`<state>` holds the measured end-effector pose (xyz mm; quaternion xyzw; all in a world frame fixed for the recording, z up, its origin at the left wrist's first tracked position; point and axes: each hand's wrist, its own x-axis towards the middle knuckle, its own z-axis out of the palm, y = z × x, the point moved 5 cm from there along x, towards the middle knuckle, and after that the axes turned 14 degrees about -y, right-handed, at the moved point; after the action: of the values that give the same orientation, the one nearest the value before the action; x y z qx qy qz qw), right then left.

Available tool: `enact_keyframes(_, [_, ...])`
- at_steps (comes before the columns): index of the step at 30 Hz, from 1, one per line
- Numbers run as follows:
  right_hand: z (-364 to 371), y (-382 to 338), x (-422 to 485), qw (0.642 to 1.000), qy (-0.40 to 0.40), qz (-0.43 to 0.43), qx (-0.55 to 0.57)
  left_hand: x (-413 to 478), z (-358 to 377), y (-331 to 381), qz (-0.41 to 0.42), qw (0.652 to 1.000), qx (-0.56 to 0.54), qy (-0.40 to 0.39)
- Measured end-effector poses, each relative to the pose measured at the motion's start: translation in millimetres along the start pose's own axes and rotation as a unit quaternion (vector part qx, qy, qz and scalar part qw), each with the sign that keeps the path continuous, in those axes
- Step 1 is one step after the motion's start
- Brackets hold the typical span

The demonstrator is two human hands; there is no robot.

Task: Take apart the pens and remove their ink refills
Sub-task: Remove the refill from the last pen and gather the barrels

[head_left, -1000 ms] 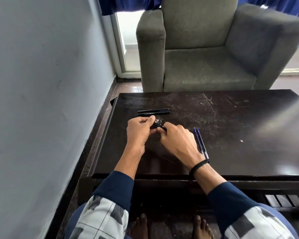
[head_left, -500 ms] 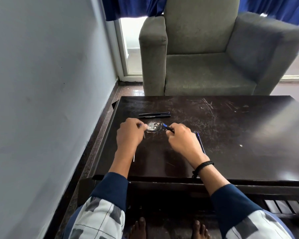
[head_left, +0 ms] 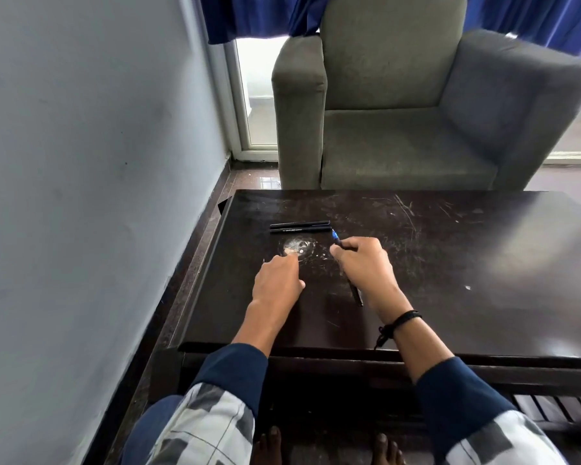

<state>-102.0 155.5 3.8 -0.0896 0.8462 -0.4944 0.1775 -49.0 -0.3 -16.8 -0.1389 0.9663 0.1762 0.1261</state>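
On table [head_left: 450,263], far left: two pens [head_left: 300,227], side by side.
Right hand [head_left: 363,266]: pinching refill [head_left: 336,239], blue tip up.
Left hand [head_left: 277,280]: fingers curled; grip cannot be told.

Table [head_left: 450,263] in front of me is v. dark brown, almost black, w/ pale scratches and a whitish scuffed patch [head_left: 296,247] at centre. Two pens [head_left: 301,227] above it are black, one w/ tiny white lettering. The pen [head_left: 336,238] in my right hand [head_left: 366,270] is dark w/ a blue tip. Black cord band [head_left: 404,319] on my right wrist. My sleeves [head_left: 230,374] are navy; lower down the cloth is white-and-grey check. Armchair [head_left: 399,129], upper centre, is grey; curtains [head_left: 249,15] along the top, deep blue; wall [head_left: 81,162] on the left, pale blue-grey.
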Motion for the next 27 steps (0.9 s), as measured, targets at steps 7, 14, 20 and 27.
enact_keyframes(7, [-1, 9, 4, 0.963, -0.049, 0.017, 0.266, 0, -13, 2, -0.004, 0.997, -0.078, 0.006])
enact_keyframes(14, [-1, 11, 8, 0.922, -0.035, -0.001, 0.385, -1, -10, 16, 0.1, 0.912, -0.388, -0.092])
enact_keyframes(20, [0, 11, 4, 0.925, -0.018, 0.008, 0.38, -8, -15, 21, 0.125, 0.884, -0.441, -0.096])
enact_keyframes(27, [-3, 12, 4, 0.928, -0.004, 0.011, 0.373, -16, -13, 29, 0.133, 0.88, -0.434, -0.137])
